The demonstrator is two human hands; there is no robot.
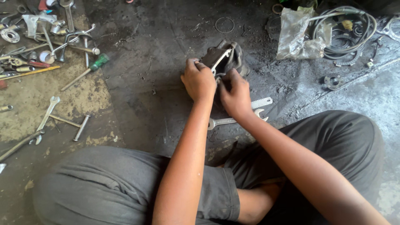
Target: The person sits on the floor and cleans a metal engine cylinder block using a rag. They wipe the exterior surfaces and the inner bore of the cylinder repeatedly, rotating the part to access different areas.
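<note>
**Both hands on the greasy casting**

Head view: you sit cross-legged on the oil-blackened concrete floor (pixel 158 50). Your left hand (pixel 199 80) and right hand (pixel 236 95) are both closed around the dark, grimy cast-metal part (pixel 227 56), which rests on the floor just ahead of your knees. Keep the bright metal strip (pixel 221 59) seated flat against it and steady the casting firmly. A silver open-ended spanner (pixel 227 121) lies just below your right wrist; scattered steel tools (pixel 50 37) lie far left.

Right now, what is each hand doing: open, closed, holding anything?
Left hand: closed on the dark metal part on the floor.
Right hand: fingers curled against the same part; a firm grip cannot be told.
</note>
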